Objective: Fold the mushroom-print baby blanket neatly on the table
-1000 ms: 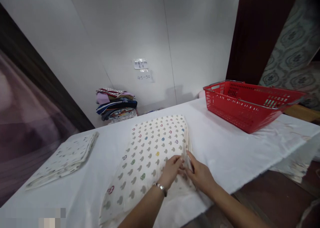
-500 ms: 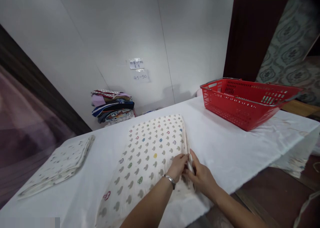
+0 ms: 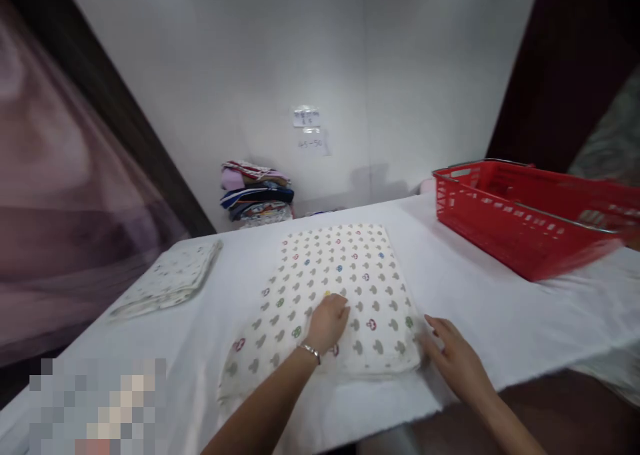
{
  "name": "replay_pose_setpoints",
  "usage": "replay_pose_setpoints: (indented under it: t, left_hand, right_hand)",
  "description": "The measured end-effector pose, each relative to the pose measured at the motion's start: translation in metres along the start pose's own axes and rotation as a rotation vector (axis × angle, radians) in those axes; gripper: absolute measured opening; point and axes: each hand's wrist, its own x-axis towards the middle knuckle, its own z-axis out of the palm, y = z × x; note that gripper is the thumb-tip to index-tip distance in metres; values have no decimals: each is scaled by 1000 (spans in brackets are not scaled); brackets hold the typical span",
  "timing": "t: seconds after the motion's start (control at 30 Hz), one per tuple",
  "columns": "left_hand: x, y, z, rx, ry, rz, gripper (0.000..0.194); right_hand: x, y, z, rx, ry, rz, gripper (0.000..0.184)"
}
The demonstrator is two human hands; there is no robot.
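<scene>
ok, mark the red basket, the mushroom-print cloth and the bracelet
Red plastic basket (image 3: 515,235): head view, near side wall.
Mushroom-print cloth (image 3: 323,278): head view, top face.
Silver-coloured bracelet (image 3: 311,352): head view, band.

The left hand has a silvery bracelet at its wrist.

The white-covered surface slants across the view; on it lie a speckled folded cloth at left and a mushroom-print cloth mid-way; a red basket stands at right.
</scene>
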Motion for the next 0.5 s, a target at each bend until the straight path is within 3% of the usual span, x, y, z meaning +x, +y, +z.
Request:
replay_pose_setpoints:
  t: [0.13,0.2,0.27,0.37,0.5]
  left_hand:
    - [-18,-71,-45,300,114,-178,35]
    - [-29,-99,-57,385,102,-316,46]
    - [-40,-119,-62,403,76,-400,53]
    - [-46,-131,-62,379,87,-418,52]
    - [-28,-120,-59,336,112,-466,53]
  right_hand:
    - [6,-7,8,-85,54,-281,49]
    - [10,-7,21,-138,-26,-384,53]
    - [13,-1,35,-217,-145,-400,57]
    - [15,15,51,-329,-263,-354,59]
    - [16,20,55,-378,-239,-361,58]
